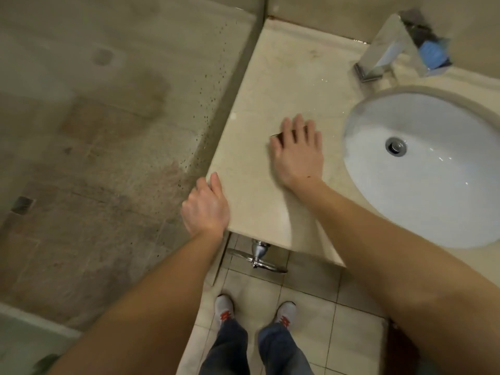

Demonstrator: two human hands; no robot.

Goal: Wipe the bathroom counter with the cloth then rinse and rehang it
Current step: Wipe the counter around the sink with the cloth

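The beige marble counter (284,77) runs from the back wall to the front edge, left of the sink. My right hand (297,150) lies flat on it with fingers spread, pressing on a dark cloth (277,136). Only a small corner of the cloth shows beside my index finger. My left hand (205,207) grips the counter's front left corner, thumb on top and fingers hidden over the edge. A few water drops sit on the counter near the faucet.
A white oval sink (378,190) with a metal drain is set into the counter at right. A square chrome faucet (378,58) stands behind it, with a blue item (433,54) beside it. A spotted glass shower wall (135,131) borders the left. A chrome fitting (257,255) hangs under the counter.
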